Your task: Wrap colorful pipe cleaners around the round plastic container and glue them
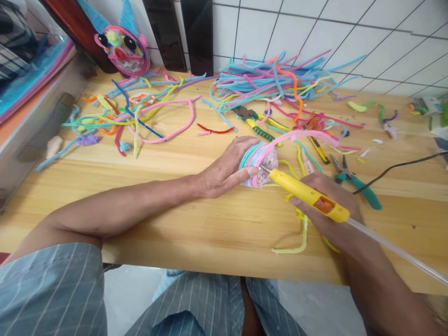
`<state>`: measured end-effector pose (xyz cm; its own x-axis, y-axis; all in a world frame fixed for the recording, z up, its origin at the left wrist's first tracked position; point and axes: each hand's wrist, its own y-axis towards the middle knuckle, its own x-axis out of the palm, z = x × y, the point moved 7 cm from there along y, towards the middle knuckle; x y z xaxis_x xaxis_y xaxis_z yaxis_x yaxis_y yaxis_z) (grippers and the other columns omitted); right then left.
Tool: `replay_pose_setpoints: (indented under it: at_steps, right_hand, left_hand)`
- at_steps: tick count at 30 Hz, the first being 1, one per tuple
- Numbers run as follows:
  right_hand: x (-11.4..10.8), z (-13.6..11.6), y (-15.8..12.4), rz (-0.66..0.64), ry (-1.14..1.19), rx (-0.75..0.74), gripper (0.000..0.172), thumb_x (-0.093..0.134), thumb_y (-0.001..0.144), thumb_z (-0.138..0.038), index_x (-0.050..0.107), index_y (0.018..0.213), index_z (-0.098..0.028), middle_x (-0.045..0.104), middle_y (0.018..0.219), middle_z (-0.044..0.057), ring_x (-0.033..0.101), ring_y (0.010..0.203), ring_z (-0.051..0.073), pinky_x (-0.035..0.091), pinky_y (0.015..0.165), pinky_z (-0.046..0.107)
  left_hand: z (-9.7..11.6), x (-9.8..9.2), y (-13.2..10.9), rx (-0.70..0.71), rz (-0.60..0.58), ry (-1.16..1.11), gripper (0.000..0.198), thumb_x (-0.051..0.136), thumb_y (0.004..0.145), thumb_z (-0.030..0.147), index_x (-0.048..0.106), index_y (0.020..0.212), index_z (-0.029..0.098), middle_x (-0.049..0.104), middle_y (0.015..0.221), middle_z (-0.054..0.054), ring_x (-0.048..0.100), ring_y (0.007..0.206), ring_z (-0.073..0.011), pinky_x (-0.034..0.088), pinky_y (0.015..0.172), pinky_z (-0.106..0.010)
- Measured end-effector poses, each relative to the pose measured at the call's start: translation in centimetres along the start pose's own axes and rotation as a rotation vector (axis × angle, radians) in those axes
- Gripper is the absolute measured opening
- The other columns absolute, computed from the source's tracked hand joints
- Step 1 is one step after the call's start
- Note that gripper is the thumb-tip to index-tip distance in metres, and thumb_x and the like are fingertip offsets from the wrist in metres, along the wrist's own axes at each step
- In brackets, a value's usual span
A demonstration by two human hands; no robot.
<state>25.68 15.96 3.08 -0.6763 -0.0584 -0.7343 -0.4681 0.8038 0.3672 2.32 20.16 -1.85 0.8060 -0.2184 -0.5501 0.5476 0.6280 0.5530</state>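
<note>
My left hand [231, 170] is closed around a small rounded craft piece [249, 158], wrapped in green, blue, purple and pink pipe cleaners. One end of it shows a pale, patterned face [269, 169]. From its top a long pink pipe cleaner [308, 135] arcs off to the right. My right hand [327, 205] grips a yellow hot glue gun [301, 189], with a clear glue stick [395, 249] running out of its back. The metal nozzle [265, 169] is at the craft piece, close to my left thumb; whether it touches cannot be seen.
A pile of pipe cleaners [252, 81] lies by the tiled wall, with more scattered at left [140, 116]. Green-handled pliers [360, 186] and yellow-and-green pliers [255, 123] lie nearby. A decorated face figure [128, 53] stands at back left. A black cord [399, 164] crosses the right side.
</note>
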Motion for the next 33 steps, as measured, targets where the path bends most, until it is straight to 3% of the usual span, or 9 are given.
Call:
replay_pose_setpoints:
  at_steps: [33]
  right_hand:
    - [-0.08, -0.05, 0.02, 0.001, -0.002, 0.021, 0.018, 0.074, 0.096, -0.023, 0.060, 0.093, -0.033, 0.070, 0.086, -0.003, 0.072, 0.077, 0.025, 0.060, 0.070, 0.039]
  left_hand:
    - [0.13, 0.06, 0.03, 0.014, 0.010, 0.009, 0.065, 0.051, 0.117, 0.049, 0.029, 0.174, 0.025, 0.050, 0.168, -0.020, 0.047, 0.161, -0.0345, 0.041, 0.137, -0.062]
